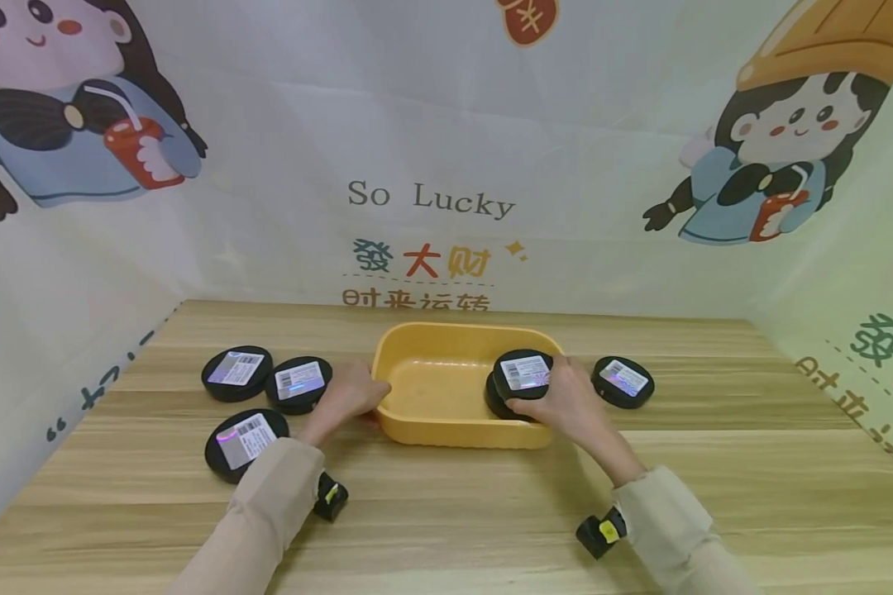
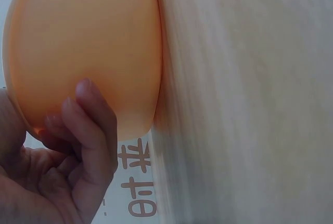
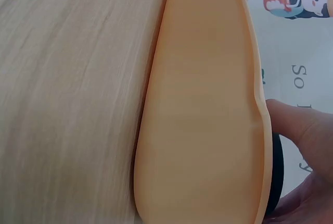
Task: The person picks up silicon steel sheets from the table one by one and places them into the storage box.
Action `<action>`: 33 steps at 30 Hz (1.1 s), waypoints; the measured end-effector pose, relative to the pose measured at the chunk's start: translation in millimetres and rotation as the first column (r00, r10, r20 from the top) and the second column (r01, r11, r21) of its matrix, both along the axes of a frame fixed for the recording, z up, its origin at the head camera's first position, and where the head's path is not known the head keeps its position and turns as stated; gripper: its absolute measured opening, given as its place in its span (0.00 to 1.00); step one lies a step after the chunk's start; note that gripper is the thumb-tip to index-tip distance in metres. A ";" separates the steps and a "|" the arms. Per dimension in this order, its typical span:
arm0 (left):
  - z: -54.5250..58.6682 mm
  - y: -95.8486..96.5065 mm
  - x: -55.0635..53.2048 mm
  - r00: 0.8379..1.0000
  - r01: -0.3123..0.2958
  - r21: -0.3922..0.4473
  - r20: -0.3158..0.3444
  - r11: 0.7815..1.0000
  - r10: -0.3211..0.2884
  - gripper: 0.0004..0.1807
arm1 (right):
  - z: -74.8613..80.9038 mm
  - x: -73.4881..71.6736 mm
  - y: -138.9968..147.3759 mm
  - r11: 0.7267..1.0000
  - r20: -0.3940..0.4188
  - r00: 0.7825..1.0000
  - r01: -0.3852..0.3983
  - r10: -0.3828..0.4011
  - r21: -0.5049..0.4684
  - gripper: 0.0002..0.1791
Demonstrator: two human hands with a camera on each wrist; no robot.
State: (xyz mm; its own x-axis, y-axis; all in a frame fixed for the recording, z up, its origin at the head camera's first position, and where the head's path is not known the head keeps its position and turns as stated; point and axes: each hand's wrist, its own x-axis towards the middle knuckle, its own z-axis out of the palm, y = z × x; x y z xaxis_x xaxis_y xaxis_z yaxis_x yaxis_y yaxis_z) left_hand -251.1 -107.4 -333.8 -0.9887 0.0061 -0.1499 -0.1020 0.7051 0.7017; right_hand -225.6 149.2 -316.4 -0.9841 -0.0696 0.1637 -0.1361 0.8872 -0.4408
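A yellow plastic bin [image 1: 461, 434] stands on the wooden table, its long side toward me. My left hand [image 1: 348, 392] grips its left end; in the left wrist view the fingers [image 2: 93, 130] curl against the bin's outer wall [image 2: 88, 31]. At the right end, my right hand [image 1: 575, 403] holds a flat round black case [image 1: 523, 372] with a white, shiny barcode label on top. Under it inside the bin sits another black case [image 1: 494, 403], mostly covered. From the right wrist, the bin wall [image 3: 203, 104] hides most of the held case [image 3: 277, 174].
Left of the bin lie three similar labelled black cases, one at the back [image 1: 236, 373], one beside my left hand [image 1: 298, 385] and one nearer me [image 1: 244, 442]. Another case [image 1: 623, 382] lies right of the bin. A printed cloth backdrop [image 1: 432, 149] rises behind the table.
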 end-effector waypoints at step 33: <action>-0.4 1.0 0.1 1.000 -0.005 0.014 0.001 1.000 0.005 0.06 | -2.7 -10.1 -21.6 0.983 0.142 0.990 -0.001 -0.026 0.183 0.28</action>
